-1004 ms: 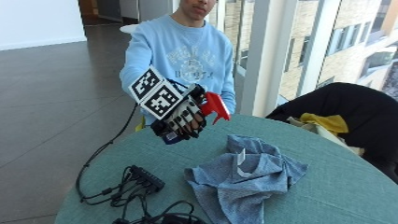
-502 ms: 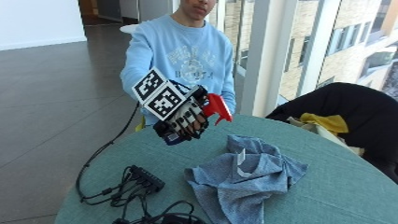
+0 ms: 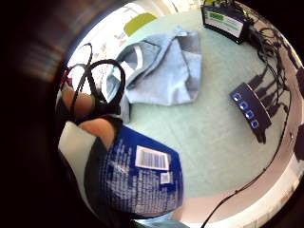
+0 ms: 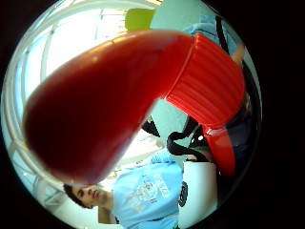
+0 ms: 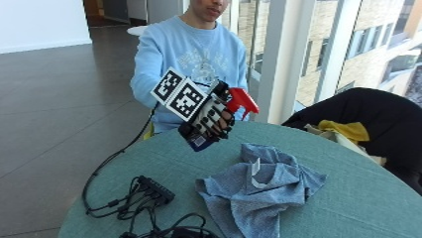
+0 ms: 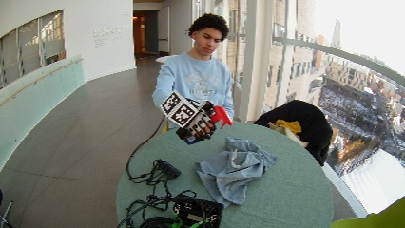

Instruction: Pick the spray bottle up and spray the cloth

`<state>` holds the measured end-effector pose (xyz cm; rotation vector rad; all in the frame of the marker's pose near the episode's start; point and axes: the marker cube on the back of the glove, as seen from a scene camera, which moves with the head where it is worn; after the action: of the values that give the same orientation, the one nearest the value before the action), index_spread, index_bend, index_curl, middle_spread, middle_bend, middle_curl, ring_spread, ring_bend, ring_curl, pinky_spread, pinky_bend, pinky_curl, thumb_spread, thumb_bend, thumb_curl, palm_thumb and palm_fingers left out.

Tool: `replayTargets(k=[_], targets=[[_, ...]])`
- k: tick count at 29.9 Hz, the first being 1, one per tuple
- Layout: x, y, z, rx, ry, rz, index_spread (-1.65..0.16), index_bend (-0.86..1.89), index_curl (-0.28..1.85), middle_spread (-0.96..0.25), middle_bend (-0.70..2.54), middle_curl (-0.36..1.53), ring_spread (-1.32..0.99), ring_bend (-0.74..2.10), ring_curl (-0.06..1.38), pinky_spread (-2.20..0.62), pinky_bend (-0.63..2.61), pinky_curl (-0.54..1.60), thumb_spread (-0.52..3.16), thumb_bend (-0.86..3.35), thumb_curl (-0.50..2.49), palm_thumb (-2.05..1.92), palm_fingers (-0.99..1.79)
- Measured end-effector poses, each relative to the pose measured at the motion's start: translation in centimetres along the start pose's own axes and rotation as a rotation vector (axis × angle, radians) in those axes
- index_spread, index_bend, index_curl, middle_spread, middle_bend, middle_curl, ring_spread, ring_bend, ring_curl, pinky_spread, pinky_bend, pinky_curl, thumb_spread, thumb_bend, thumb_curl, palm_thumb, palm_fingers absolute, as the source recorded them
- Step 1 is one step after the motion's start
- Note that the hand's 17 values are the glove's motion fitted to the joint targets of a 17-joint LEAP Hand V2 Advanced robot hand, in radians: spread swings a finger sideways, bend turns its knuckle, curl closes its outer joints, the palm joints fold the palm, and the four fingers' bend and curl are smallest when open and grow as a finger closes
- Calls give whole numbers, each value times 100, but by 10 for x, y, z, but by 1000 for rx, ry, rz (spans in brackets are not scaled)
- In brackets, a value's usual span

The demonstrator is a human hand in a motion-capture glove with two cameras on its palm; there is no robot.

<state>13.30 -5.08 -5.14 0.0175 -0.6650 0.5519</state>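
Counting from the cloth [image 5: 260, 191], you have one spray bottle [image 5: 221, 116], one crumpled blue-grey cloth, one small black hub with cables [image 5: 155, 188] and one round green table [image 5: 369, 208] under them all. Your gloved right hand [image 5: 210, 116] has its fingers curled round the bottle's blue body, lifted clear above the table and off to the side of the cloth nearer your chest. The red trigger head [image 5: 242, 101] sticks out past your fingers, its nozzle pointing roughly over the cloth. Your forearm reaches forward from your light blue sleeve [image 5: 148, 74], the back of the hand turned outward. The hub lies on the table well apart from the cloth, on its side away from the dark jacket [image 5: 369, 119] on the chair
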Motion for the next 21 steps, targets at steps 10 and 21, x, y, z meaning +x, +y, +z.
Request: replayTargets(k=[10,21], targets=[[-67,-6,58,80,-200,-280,-19,14,40,-6,41,49,-3,57,40,7,30,37,71,-3,67,93,118],[-145,-6,164,86,-495,-555,-20,14,40,-7,41,49,-4,57,40,6,29,37,71,-3,67,92,116]])
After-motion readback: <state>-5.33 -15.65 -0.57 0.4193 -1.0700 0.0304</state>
